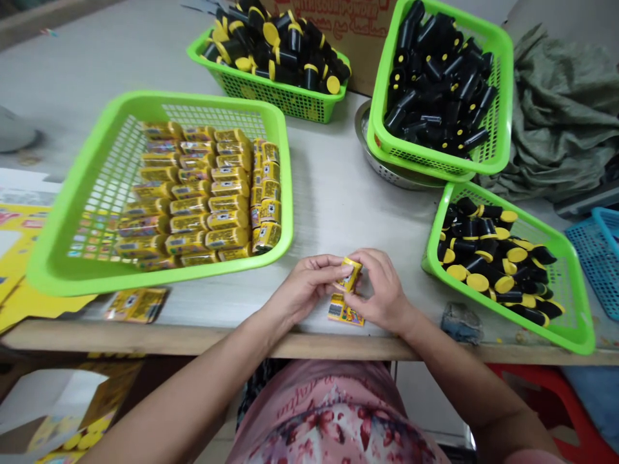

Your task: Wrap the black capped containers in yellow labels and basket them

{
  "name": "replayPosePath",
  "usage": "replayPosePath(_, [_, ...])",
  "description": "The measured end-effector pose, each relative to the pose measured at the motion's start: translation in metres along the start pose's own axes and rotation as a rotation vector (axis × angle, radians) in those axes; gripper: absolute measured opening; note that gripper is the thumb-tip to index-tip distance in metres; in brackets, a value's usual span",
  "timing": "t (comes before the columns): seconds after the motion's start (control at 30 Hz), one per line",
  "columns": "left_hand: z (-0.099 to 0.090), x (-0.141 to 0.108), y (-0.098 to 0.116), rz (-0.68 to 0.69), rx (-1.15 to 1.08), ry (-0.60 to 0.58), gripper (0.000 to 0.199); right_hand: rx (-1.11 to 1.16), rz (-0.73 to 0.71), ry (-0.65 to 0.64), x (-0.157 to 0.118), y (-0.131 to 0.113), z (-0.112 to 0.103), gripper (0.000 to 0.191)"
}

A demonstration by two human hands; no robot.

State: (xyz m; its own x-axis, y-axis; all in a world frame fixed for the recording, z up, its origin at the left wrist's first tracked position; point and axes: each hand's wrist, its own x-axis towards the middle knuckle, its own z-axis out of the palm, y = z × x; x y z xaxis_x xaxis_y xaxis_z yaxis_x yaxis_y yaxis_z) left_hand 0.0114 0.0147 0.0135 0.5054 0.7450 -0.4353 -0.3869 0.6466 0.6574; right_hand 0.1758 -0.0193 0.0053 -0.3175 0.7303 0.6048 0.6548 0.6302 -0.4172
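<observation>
Near the table's front edge, my left hand [309, 278] and my right hand [384, 290] meet around a small container with a yellow printed wrapper [350, 273]. Fingers of both hands are closed on it, and they cover part of it. Just below it, a little stack of flat yellow printed labels [344, 312] lies on the table, partly under my right hand. To the left, a large green basket [285, 187] holds rows of similar yellow-wrapped containers [188, 205]. On the right, a smaller green basket [575, 303] holds loose black containers with yellow caps [503, 258].
Behind stands another green basket [271, 93] of capped black containers. Back right, a green basket [503, 96] of black containers rests over a metal colander [394, 173]. A bundle of labels [136, 304] lies front left. Grey-green cloth [561, 109] and a blue basket [597, 258] are at right.
</observation>
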Motion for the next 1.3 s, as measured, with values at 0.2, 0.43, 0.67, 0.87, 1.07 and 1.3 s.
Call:
replayPosePath(0.2, [0.000,0.001,-0.006,0.171,0.146,0.120,0.034,-0.038,-0.013,-0.007,-0.005,0.003,0.007,0.048])
replayPosePath(0.43, [-0.001,0.002,-0.009,0.270,0.155,0.048,0.035,0.005,-0.016,-0.083,-0.004,-0.001,-0.010,0.067])
replayPosePath(0.67, [-0.007,0.002,-0.011,0.266,0.117,0.004,0.070,-0.225,-0.341,-0.401,0.014,0.006,-0.038,0.060])
replayPosePath(0.87, [-0.006,0.000,-0.010,0.200,0.017,-0.065,0.086,-0.209,-0.343,-0.447,0.079,0.021,-0.053,0.047])
replayPosePath(1.07, [-0.009,0.014,-0.015,0.191,0.090,-0.035,0.081,-0.210,-0.415,-0.373,0.216,0.042,-0.011,0.033])
replayPosePath(1.3, [-0.010,0.023,-0.023,0.072,0.100,0.000,0.053,-0.490,-0.401,-0.654,0.319,0.052,0.093,0.033])
